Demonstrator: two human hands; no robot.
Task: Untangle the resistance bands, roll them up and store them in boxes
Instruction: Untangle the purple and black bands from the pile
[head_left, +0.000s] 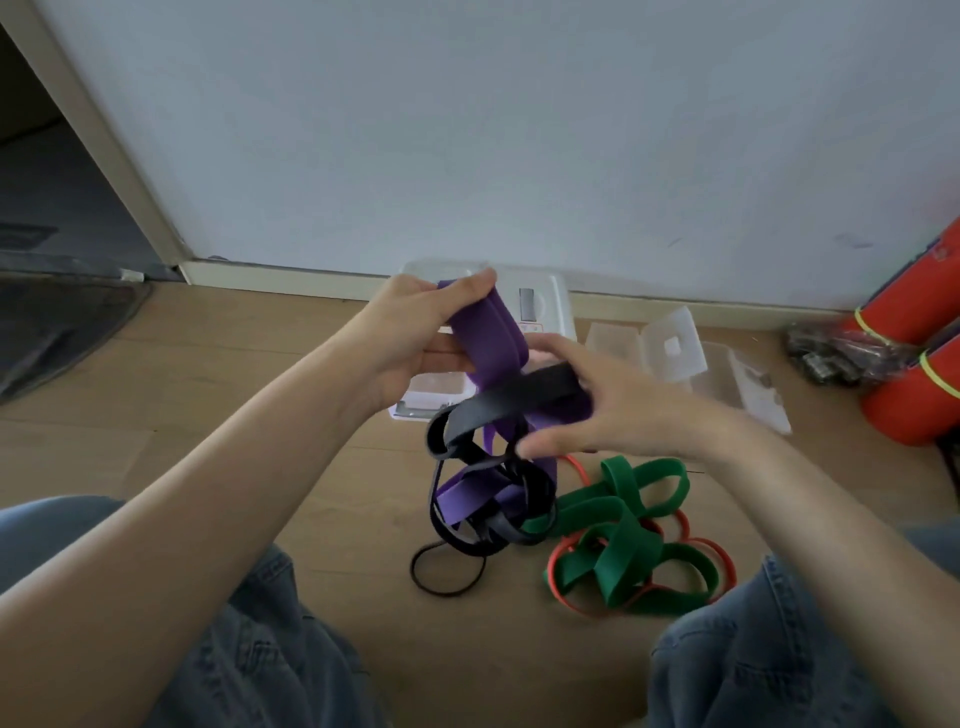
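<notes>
Untangling step: left hand (415, 332) is pinching purple band (491, 338); right hand (597, 410) is gripping black band (519, 402) (knotted below); next, presumably pulling apart.

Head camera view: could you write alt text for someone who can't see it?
A person's left hand pinches a wide purple rubber band while the right hand grips a black rubber band tangled with it, above green and red bands on a wooden floor.
</notes>
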